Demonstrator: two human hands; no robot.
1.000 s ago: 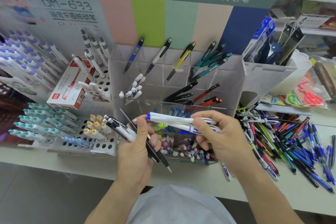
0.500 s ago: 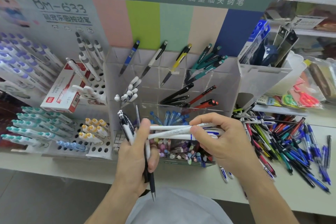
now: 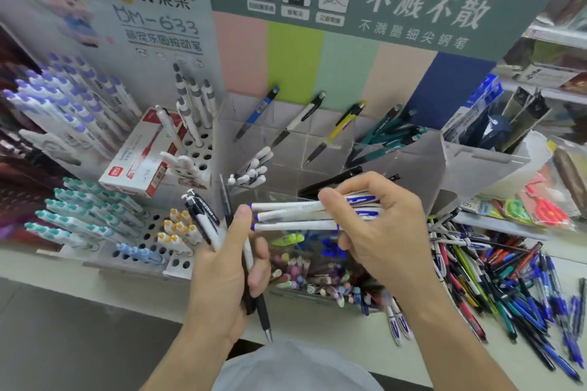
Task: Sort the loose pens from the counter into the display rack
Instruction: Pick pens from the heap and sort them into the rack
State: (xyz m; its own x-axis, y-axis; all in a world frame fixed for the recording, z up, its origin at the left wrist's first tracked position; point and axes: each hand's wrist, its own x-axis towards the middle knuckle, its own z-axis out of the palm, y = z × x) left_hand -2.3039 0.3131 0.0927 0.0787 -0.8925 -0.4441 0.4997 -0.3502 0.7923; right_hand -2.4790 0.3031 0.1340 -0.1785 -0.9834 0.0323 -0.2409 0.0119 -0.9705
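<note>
Left hand (image 3: 222, 276): curled round a bunch of black-and-white pens (image 3: 206, 222) that stand roughly upright, dark tips pointing down past the palm toward the person.
Right hand (image 3: 381, 232): fingers and thumb pinch three white pens with blue caps (image 3: 295, 216), held level and stacked one above another, their free ends just beside the left thumb.
Desk (image 3: 317, 343): pale surface; two white-and-blue pens lie on it under the right wrist.
Loose pens (image 3: 508, 279): a tangled heap of blue, red, green and black pens on the desk, to the right of the right forearm.
Display rack (image 3: 422, 162): clear acrylic, straight behind both hands; its lowest front bin holds small pastel-tipped pieces, the middle row white pens and black ones, the back row single blue, white and yellow pens and a cluster of teal ones.
White peg stand (image 3: 152, 232): left of the rack, carrying teal-, yellow- and purple-capped pens.
Red-and-white box (image 3: 143, 155): leaning on that stand.
Green sign (image 3: 381, 3): behind the rack, with white Chinese lettering.
</note>
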